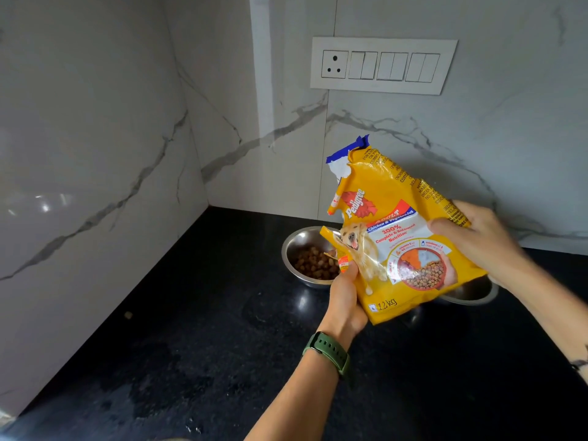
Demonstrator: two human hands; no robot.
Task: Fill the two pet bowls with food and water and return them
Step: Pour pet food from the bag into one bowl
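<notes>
A yellow pet food bag (394, 237), torn open at its top, is held tilted above the black counter (206, 329). My left hand (345, 300) grips its lower left edge and my right hand (477, 240) holds its right side. Behind the bag's left edge a steel bowl (296, 249) sits on the counter with brown kibble (313, 264) in it. A second steel bowl (471, 292) shows only its rim under the bag's right corner; its contents are hidden.
Marble walls meet in a corner at the back left of the counter. A white switch panel with a socket (381, 65) is on the back wall. One loose kibble piece (128, 315) lies by the left wall. Wet smears (159, 386) mark the near counter.
</notes>
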